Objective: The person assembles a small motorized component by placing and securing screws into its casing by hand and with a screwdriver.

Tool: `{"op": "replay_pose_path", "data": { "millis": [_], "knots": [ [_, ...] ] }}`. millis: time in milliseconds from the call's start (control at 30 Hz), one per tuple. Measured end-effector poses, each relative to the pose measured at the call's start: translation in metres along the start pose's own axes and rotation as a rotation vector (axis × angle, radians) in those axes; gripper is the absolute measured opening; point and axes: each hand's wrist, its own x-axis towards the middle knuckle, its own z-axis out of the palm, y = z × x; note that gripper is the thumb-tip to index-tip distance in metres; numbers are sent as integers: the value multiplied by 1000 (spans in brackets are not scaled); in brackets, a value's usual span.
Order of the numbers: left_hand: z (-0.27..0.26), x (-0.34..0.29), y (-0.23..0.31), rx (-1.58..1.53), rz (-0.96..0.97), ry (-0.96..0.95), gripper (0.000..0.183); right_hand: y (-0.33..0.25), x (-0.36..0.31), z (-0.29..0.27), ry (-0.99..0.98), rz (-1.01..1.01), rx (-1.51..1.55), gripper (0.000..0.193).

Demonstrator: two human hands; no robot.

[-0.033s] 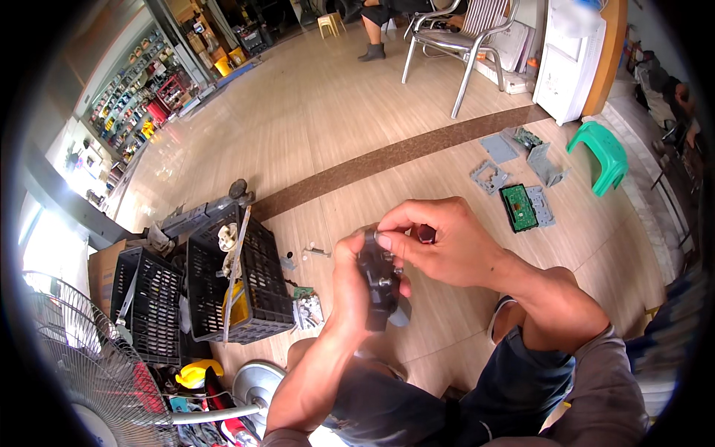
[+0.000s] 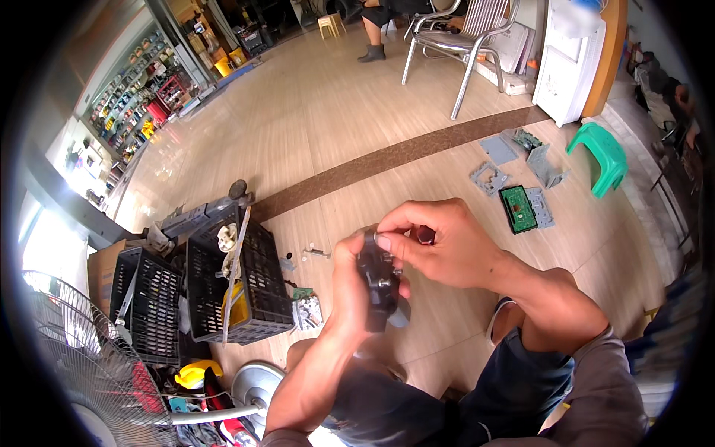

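My left hand (image 2: 348, 287) is closed around a black plastic housing (image 2: 381, 287), a chunky part with small metal bits on its face, and holds it upright above the floor before my knees. My right hand (image 2: 454, 242) is closed too. Its thumb and forefinger pinch at the top edge of the housing, where the fingertips hide what they touch. A dark red tool handle (image 2: 426, 235), perhaps a screwdriver's, sticks out from between the curled fingers of that hand. Below the housing, a greyish flat piece (image 2: 401, 313) shows beside my left fingers.
To the left stand black plastic crates (image 2: 257, 298) with parts in them, and a fan (image 2: 74, 350). Small loose parts (image 2: 316, 253) lie near the crates. On the right are a green circuit board (image 2: 519, 209), grey metal plates (image 2: 499, 149) and a green stool (image 2: 602, 156). A metal chair (image 2: 465, 37) stands beyond.
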Motion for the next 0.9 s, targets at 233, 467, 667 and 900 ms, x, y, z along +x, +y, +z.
{"op": "replay_pose_path", "data": {
  "millis": [233, 467, 667, 900],
  "knots": [
    [-2, -2, 1, -5, 18, 15, 49, -5, 1, 3, 10, -58, -10, 13],
    [-1, 1, -1, 12, 12, -23, 48, 0, 1, 3, 38, -84, -41, 9],
    [-3, 1, -3, 42, -30, -34, 48, -3, -1, 3, 65, -109, -91, 10],
    [4, 1, -5, 41, -58, -42, 53, 0, -3, 1, 76, -26, -66, 10]
  ]
}}
